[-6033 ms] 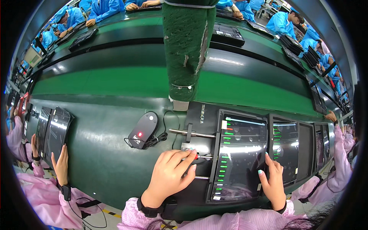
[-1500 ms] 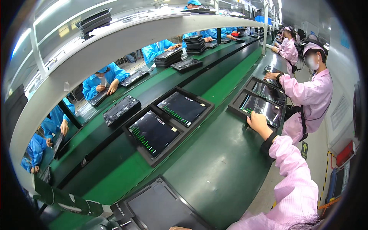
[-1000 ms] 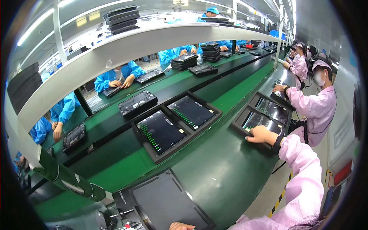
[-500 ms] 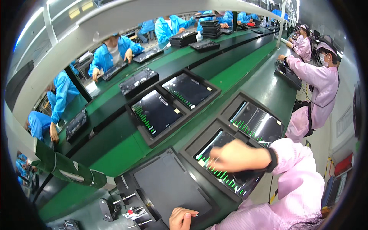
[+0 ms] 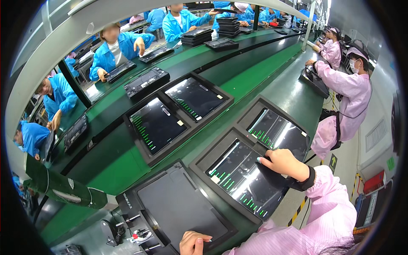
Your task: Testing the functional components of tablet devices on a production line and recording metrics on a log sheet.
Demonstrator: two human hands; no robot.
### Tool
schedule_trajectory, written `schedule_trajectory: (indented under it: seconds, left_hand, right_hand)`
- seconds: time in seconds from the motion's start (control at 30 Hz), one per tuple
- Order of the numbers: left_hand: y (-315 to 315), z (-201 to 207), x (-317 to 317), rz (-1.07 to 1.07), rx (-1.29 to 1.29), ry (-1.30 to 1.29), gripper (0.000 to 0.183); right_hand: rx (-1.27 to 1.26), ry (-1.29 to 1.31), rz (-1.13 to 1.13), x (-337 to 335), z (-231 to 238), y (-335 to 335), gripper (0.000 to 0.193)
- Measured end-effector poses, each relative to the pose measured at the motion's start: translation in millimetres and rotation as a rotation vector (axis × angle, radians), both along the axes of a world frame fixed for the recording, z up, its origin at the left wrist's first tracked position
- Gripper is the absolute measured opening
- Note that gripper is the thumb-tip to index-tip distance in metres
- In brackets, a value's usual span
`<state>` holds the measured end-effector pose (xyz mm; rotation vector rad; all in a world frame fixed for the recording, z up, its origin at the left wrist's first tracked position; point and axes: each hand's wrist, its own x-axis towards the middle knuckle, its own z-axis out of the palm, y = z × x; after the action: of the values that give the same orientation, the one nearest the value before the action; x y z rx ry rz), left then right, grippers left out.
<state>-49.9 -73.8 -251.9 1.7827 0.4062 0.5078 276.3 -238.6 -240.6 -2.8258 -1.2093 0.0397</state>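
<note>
My right hand (image 5: 280, 163), in a pink sleeve with a black wristband, has its fingers drawn together at the divider between two screens in a black tray (image 5: 199, 163). Whether they pinch anything is hidden. Below it lies the nearer screen (image 5: 238, 187), dark and glossy, marked with rows of green strips and a pale tab; the farther screen (image 5: 293, 135) is partly behind my hand. At the lower edge my left hand (image 5: 193, 243) rests with bent fingers and thumb apart, seemingly holding nothing, on a black flat fixture (image 5: 178, 199) with metal rods.
A second black tray (image 5: 159, 158) with two similar screens lies farther left. Beyond it sits a black device (image 5: 146, 83). A green-wrapped post (image 5: 68, 187) stands at left. Co-workers in blue line the far side; a pink-clad person (image 5: 346, 89) works at right.
My right hand has moved right and upward from the nearer screen's left part to the divider. My left hand stays on the fixture. The whole view has shifted slightly.
</note>
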Motion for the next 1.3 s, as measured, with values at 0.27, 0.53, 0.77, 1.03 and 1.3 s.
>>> schedule_trajectory:
  seconds: [0.27,0.53,0.77,1.03,1.3]
  left_hand:
    - [-0.1,-12.1,2.5,-0.016,0.037,0.011,0.025]
    - [-6.5,-10.3,6.1,0.042,0.010,0.057,0.028]
    - [-13.4,-3.6,13.9,0.076,-0.050,0.108,0.029]
    - [-37.4,7.0,35.6,-0.009,0.056,0.086,0.021]
    - [-50.9,36.8,49.0,-0.148,0.348,0.141,0.014]
  right_hand:
    - [0.170,0.429,0.049,18.1,33.1,-6.9,0.053]
    - [0.100,1.021,-0.189,40.0,38.3,-26.2,0.066]
    - [0.338,1.220,-0.142,5.9,29.1,-45.5,0.071]
    - [0.472,1.329,-0.498,15.4,15.5,-56.0,0.084]
    - [1.056,1.505,-0.332,18.1,21.2,-65.0,0.042]
